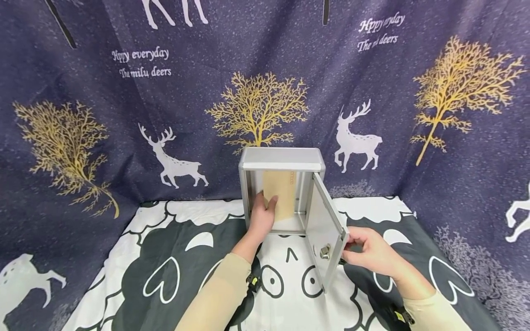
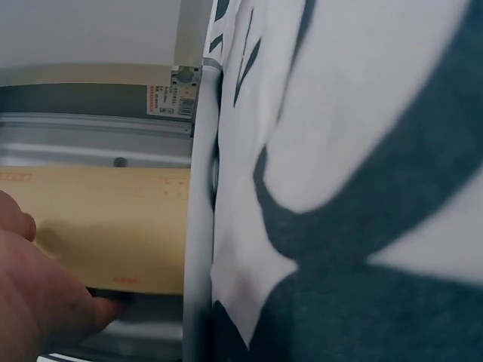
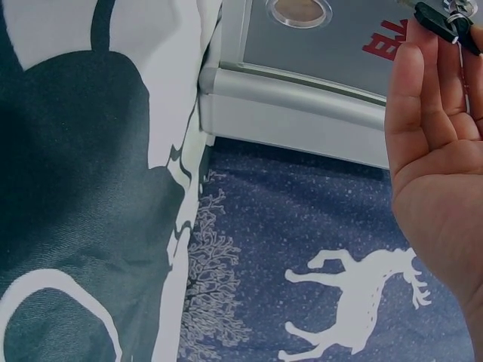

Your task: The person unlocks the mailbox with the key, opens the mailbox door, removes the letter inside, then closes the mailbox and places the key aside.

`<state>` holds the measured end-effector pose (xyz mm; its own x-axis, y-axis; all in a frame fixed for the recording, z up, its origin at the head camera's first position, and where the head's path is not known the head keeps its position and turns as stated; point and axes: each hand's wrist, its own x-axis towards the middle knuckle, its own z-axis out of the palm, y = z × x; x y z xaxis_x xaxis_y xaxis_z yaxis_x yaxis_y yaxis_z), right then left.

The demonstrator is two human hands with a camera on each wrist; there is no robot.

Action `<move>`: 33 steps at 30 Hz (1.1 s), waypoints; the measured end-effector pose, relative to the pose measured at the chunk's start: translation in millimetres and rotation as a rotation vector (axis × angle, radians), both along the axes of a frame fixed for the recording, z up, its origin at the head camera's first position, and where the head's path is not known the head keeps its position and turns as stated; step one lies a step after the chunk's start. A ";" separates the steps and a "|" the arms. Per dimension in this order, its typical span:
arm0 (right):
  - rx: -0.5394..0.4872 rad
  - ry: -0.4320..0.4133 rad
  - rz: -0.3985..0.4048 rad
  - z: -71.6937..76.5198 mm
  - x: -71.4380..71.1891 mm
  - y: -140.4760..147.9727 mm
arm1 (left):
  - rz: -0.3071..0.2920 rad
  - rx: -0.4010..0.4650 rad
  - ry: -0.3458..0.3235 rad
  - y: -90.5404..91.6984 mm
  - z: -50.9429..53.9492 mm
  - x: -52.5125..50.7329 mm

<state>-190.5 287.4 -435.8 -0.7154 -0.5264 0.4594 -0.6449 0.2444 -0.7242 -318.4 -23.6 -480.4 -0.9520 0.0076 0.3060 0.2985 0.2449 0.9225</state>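
Inside a grey metal mailbox [image 1: 283, 157], my left hand [image 1: 262, 214] holds a tan paper envelope [image 1: 284, 193] by its left edge. In the left wrist view the thumb lies over the envelope [image 2: 128, 226], with a fingertip below its edge. The mailbox door [image 1: 325, 230] stands swung out toward me, its lock [image 1: 325, 252] on the inner face. At the door's outer side is my right hand [image 1: 370, 252], fingers curled. The right wrist view shows these fingers at a black-headed key [image 3: 435, 21] by the door; the exact pinch is partly cut off.
A black-and-white cartoon-print cloth [image 1: 285, 303] covers the table under the mailbox. Close behind hangs a dark blue curtain [image 1: 232, 55] with deer and trees. A round clear window [image 3: 299, 10] and red lettering [image 3: 383, 41] mark the door's outer face.
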 end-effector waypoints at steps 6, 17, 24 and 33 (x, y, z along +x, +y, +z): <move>-0.001 0.004 0.002 1.8 -0.1 -2.4 | 0.020 -0.015 0.068 -4.9 1.3 1.8; -0.003 0.009 -0.004 -0.3 -1.8 -2.4 | 0.042 -0.040 0.116 -2.9 8.5 4.9; 0.005 0.009 -0.015 -0.9 -1.4 -1.0 | 0.035 -0.033 0.092 -3.9 16.6 14.7; 0.007 0.001 -0.022 -1.1 0.6 -0.6 | -0.027 0.022 0.016 -19.3 18.0 38.4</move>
